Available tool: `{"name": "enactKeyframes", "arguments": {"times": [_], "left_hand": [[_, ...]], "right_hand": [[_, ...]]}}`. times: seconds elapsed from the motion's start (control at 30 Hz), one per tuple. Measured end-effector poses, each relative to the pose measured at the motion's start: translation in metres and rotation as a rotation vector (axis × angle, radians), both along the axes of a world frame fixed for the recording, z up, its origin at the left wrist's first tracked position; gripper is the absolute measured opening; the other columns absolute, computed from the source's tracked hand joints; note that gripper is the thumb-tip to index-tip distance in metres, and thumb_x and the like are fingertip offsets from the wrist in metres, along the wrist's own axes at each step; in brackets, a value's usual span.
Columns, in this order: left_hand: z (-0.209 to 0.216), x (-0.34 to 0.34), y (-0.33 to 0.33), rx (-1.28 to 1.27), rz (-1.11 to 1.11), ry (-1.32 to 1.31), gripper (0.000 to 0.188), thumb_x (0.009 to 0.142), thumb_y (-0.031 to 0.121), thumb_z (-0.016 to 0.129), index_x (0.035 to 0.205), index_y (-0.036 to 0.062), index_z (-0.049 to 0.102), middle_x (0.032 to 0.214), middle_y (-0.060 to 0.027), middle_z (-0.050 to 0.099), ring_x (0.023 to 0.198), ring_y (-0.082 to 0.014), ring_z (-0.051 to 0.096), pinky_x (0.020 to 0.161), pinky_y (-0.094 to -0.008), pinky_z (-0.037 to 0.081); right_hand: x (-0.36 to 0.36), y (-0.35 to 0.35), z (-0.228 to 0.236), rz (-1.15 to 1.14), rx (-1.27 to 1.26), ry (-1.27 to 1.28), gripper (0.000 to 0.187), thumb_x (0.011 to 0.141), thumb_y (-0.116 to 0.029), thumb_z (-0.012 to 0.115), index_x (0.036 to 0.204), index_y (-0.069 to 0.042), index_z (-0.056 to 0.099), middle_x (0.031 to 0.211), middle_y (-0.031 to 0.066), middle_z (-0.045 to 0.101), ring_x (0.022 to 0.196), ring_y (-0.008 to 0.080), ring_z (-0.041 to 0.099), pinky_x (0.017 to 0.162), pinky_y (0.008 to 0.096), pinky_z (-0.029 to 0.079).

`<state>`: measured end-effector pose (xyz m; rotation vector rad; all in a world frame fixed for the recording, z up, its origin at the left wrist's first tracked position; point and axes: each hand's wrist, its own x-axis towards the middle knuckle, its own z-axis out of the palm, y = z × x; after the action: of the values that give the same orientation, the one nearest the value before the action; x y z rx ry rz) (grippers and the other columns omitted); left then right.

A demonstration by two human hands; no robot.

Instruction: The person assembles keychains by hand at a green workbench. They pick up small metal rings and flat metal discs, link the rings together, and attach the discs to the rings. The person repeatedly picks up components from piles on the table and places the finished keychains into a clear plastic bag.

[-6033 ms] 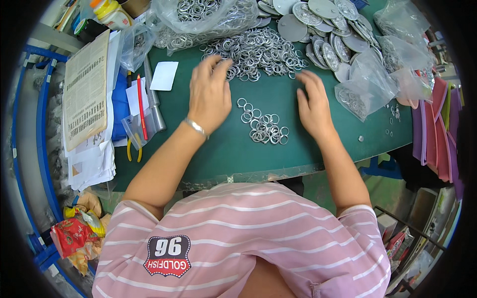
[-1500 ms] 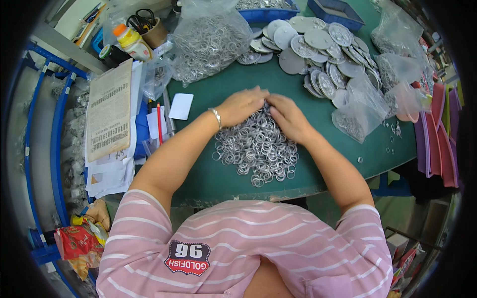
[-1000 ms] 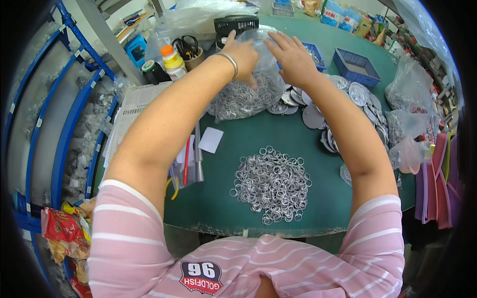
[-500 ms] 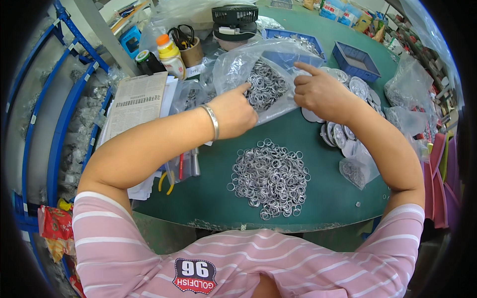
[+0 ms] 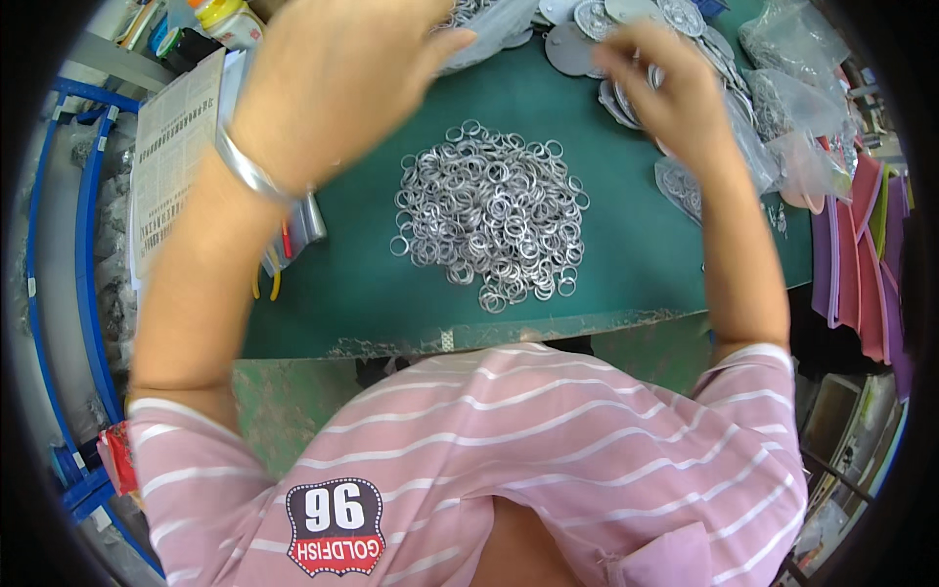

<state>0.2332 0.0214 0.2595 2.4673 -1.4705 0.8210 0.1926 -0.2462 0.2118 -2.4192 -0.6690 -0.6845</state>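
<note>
A heap of small silver metal rings (image 5: 494, 210) lies on the green tabletop in front of me. My left hand (image 5: 337, 83), blurred and wearing a silver bangle (image 5: 249, 168), is raised at the upper left. Its thumb sticks out toward a clear plastic bag (image 5: 489, 37) of metal rings; the other fingers are cut off by the top edge. My right hand (image 5: 675, 93), also blurred, hovers with loosely bent fingers apart and nothing visible in them. Below and beside it lie round grey metal discs (image 5: 572, 49).
Clear bags of small metal parts (image 5: 797, 98) sit at the right. Papers (image 5: 176, 147), yellow-handled pliers (image 5: 275, 282) and a bottle (image 5: 230, 22) are on the left. A blue-framed rack (image 5: 88, 245) stands beyond the left edge; coloured strips (image 5: 861, 245) hang at the right.
My view has tilted down, so the ring heap sits higher in the picture. Both hands have moved away from the bag, and my left hand has risen closer to the camera.
</note>
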Motion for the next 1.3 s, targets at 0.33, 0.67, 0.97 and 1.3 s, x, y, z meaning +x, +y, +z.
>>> {"name": "enactKeyframes", "arguments": {"times": [0.33,0.67,0.97,1.3], "left_hand": [[-0.150,-0.057,-0.039,-0.338,0.066,0.556,0.016,0.076,0.017,0.072,0.084,0.0041,0.066,0.089,-0.0090,0.060,0.084,-0.0300,0.057,0.075,-0.0380,0.046],[-0.125,-0.066,-0.026,-0.586,0.117,0.947,0.011,0.079,0.002,0.069,0.089,0.0005,0.070,0.080,-0.0058,0.065,0.067,-0.0126,0.061,0.059,-0.0245,0.048],[-0.127,-0.073,-0.016,-0.855,0.191,1.647,0.015,0.087,0.003,0.063,0.100,-0.0048,0.064,0.079,-0.0093,0.066,0.068,-0.0118,0.064,0.058,-0.0215,0.052],[-0.109,-0.072,-0.003,-1.155,0.111,2.081,0.011,0.085,0.000,0.062,0.095,-0.0045,0.061,0.081,-0.0115,0.065,0.066,-0.0145,0.065,0.058,-0.0244,0.054]], "right_hand": [[-0.076,0.038,-0.115,-0.397,0.339,0.430,0.012,0.078,-0.008,0.069,0.086,0.000,0.067,0.080,0.0132,0.062,0.073,0.0291,0.061,0.065,0.0362,0.048],[-0.086,0.040,-0.089,-0.201,1.292,0.914,0.015,0.088,-0.012,0.064,0.092,0.003,0.066,0.078,0.0085,0.067,0.061,0.0109,0.063,0.052,0.0207,0.050],[-0.083,0.057,-0.081,-0.068,1.669,1.137,0.013,0.090,-0.010,0.059,0.093,0.003,0.061,0.077,0.0110,0.066,0.061,0.0131,0.064,0.051,0.0210,0.053],[-0.078,0.077,-0.063,-0.010,1.484,1.113,0.012,0.090,-0.006,0.056,0.093,0.005,0.060,0.078,0.0122,0.065,0.063,0.0144,0.064,0.054,0.0244,0.054]]}}
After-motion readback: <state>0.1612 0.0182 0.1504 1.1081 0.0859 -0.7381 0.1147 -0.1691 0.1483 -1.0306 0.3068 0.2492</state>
